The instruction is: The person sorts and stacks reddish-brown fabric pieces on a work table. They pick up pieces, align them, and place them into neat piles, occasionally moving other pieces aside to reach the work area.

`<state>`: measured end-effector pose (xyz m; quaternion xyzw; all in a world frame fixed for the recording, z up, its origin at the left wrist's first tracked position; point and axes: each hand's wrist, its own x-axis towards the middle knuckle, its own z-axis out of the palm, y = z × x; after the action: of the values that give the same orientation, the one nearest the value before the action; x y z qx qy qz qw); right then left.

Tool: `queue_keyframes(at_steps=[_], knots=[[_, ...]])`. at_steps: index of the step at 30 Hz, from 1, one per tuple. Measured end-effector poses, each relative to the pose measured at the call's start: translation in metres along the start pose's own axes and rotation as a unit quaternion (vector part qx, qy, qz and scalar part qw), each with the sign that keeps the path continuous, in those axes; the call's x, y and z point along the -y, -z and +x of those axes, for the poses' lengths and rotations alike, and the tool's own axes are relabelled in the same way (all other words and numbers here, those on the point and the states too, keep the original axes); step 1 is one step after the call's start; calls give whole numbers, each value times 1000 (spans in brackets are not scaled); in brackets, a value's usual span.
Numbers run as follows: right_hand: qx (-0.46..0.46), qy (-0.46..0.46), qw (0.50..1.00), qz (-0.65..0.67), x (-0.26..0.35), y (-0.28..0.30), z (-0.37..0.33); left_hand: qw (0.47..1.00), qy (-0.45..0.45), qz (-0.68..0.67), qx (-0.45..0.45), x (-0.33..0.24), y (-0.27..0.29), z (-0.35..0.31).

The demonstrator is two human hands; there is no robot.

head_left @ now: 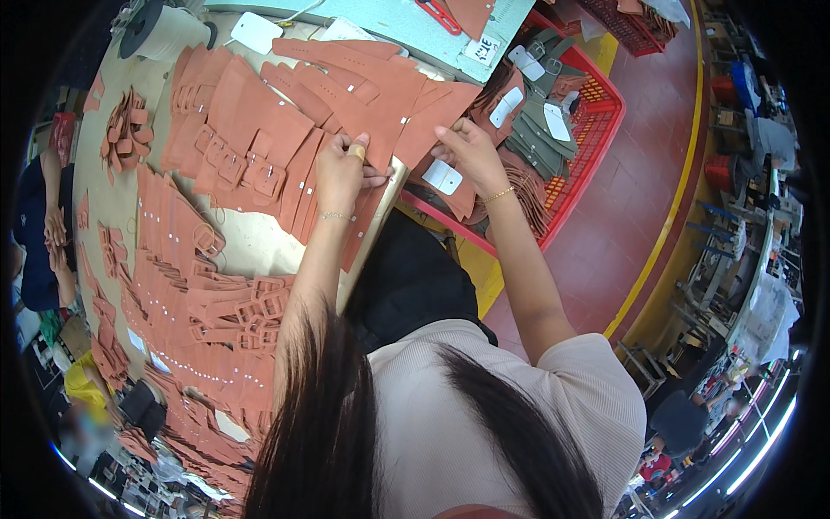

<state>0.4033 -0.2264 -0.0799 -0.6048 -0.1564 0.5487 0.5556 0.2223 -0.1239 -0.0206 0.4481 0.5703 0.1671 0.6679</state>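
Note:
My left hand (340,180) is at the table's right edge, its thumb on top and its fingers curled under the edge of a terracotta leather piece (372,117). Thumb and fingers of my right hand (478,159) are closed at the slanting edge of a pointed leather piece (438,112) that reaches past the table. Small white marks dot these pieces. Left of my left hand lie overlapping leather straps (298,195), several of them with covered buckles (268,177). What my fingertips press underneath is hidden.
Right of the table a red plastic basket (605,99) holds green straps (527,143), terracotta pieces and white tags (558,121). More straps (216,363) cover the table at lower left. A thread spool (173,35) stands at the far left. Another person's hands (54,225) show at the left.

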Motion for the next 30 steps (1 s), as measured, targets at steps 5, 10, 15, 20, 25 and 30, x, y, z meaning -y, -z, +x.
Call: queue_keyframes(at_steps=[5,10,15,20,25,30], knots=[[34,-15,999,-6,-2,9,-7,999,-5,29,12,0,4,1],[47,-12,999,-5,-3,9,-8,999,-17,38,5,-2,3,-1],[61,-8,998,-6,-1,7,-7,998,-1,68,-1,-5,7,-3],[94,13,994,-50,-2,5,-11,996,55,-73,6,-11,15,0],[122,18,991,-44,-5,4,-13,996,58,-66,20,-11,17,1],[122,12,992,-40,-7,4,-11,996,52,-71,27,-10,17,1]])
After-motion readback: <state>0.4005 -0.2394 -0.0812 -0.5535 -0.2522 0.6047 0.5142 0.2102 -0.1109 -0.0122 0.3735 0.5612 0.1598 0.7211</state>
